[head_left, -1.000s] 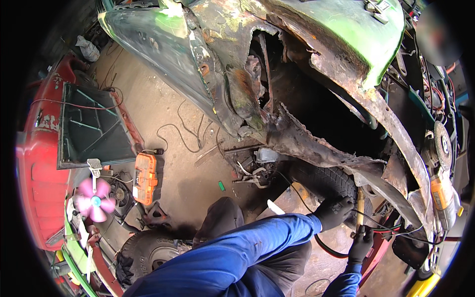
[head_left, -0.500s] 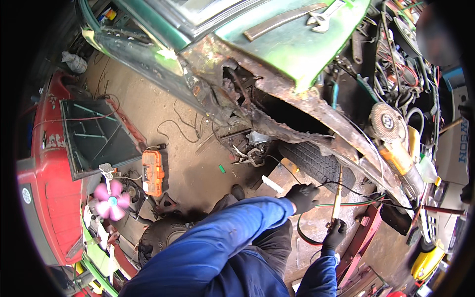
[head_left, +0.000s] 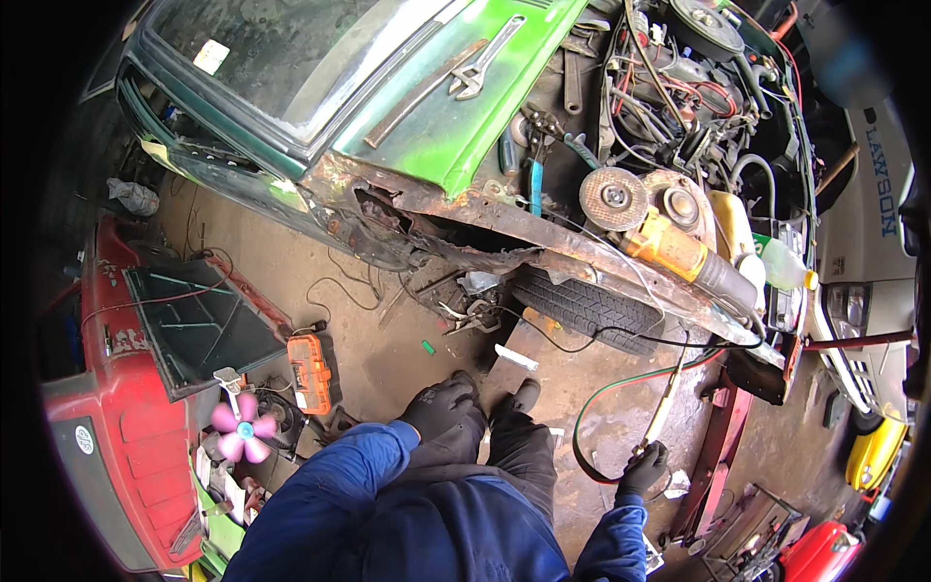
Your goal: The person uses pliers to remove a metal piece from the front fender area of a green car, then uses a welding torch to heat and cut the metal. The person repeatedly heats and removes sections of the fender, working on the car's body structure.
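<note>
My right hand (head_left: 641,469) grips a slim gas torch (head_left: 661,407) with a brass fitting and a pale body, angled up toward the wheel. Red and green hoses (head_left: 606,403) loop beside it. Over my left leg, my left hand (head_left: 434,407) has its fingers curled; whatever is in them, if anything, is hidden. Ahead is a green car's rusted, cut-open fender (head_left: 543,257) above the tyre (head_left: 582,311), with a black cable hanging across it.
A yellow angle grinder (head_left: 664,247), an adjustable wrench (head_left: 485,60) and other tools lie on the car. A red body section (head_left: 116,359), pink fan (head_left: 242,429) and orange case (head_left: 308,373) stand left. A red steel beam (head_left: 710,456) lies right.
The view has pulled back, showing more engine bay. My left hand has left the black cable near the wheel and moved left over my leg. My right hand still holds the torch, slightly lower.
</note>
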Demonstrator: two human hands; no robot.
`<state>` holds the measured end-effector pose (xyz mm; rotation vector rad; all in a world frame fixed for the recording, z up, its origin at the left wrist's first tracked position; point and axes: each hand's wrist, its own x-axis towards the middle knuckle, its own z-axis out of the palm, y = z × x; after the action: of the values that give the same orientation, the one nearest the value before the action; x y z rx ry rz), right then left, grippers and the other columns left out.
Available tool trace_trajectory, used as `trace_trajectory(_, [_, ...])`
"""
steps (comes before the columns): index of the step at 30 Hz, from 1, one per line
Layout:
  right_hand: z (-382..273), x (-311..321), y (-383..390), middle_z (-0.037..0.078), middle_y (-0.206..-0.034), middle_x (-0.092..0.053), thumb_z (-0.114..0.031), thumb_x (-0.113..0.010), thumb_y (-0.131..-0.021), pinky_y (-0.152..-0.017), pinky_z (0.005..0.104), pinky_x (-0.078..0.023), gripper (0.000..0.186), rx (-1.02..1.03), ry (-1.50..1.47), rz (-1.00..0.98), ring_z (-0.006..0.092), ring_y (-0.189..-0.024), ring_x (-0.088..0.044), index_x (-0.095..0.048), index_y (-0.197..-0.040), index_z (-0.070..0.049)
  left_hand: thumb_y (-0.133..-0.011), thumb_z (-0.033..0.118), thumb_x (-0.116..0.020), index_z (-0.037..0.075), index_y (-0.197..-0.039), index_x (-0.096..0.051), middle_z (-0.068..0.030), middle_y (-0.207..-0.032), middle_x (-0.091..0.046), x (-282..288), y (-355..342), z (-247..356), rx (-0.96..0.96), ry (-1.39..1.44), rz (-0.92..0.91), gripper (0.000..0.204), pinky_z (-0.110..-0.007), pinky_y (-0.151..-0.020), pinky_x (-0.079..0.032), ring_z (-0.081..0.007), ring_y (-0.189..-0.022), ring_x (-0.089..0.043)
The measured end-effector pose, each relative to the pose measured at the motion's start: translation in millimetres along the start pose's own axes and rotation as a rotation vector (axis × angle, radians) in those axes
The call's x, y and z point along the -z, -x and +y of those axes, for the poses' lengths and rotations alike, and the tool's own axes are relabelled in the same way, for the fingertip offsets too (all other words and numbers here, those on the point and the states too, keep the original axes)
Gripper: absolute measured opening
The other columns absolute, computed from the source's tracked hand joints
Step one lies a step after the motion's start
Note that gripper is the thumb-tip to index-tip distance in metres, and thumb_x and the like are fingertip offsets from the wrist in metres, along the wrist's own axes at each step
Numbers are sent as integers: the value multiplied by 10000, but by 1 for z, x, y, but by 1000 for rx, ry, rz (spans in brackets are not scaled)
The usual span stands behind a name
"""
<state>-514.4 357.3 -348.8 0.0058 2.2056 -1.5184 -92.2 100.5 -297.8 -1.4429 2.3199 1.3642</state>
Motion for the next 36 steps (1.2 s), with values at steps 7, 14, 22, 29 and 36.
trace_trajectory(7, [-29, 68, 19, 59, -833, -651, -278, -570, -1101, -451, 330, -510, 187, -116, -53, 22, 198, -567, -640, -642, -1117, -106, -1081, 250, -679, 48, -1342, -724, -184, -1349, -739, 87, -3, 76, -151, 85, 316, 333, -450, -1085, -559, -391, -1246, -705])
trace_trajectory(14, [-22, 105, 54, 31, -767, -601, -255, -576, -1080, -475, 299, -457, 173, -146, -88, 88, 157, -550, -576, -655, -1113, -104, -1074, 244, -694, 52, -1360, -730, -197, -1319, -757, 118, -7, 75, -94, 208, 343, 346, -424, -1084, -555, -364, -1244, -723])
trace_trajectory(22, [-10, 122, 117, -19, -746, -566, -202, -569, -1102, -500, 284, -392, 201, -99, 165, 20, 92, -576, -512, -694, -1025, -64, -1047, 391, -674, 85, -1319, -761, -202, -1282, -760, 62, 45, -134, 368, 152, 7, 417, -458, -1015, -576, -380, -1153, -742])
trace_trajectory(29, [-21, 54, 158, 24, -819, -674, -210, -632, -1107, -554, 288, -504, 221, -280, 391, -413, 96, -625, -595, -745, -1078, -22, -962, 313, -724, 79, -1220, -783, -193, -1248, -766, -3, 141, -307, 270, -227, -50, 353, -461, -1009, -599, -374, -1154, -746])
trace_trajectory(36, [0, -48, 139, 78, -847, -750, -321, -650, -1113, -668, 362, -585, 289, -235, 795, -879, 151, -668, -684, -771, -1125, -60, -1055, 341, -675, -4, -1271, -753, -213, -1157, -807, -34, 104, -247, 549, 385, 294, 414, -407, -969, -592, -337, -1085, -779])
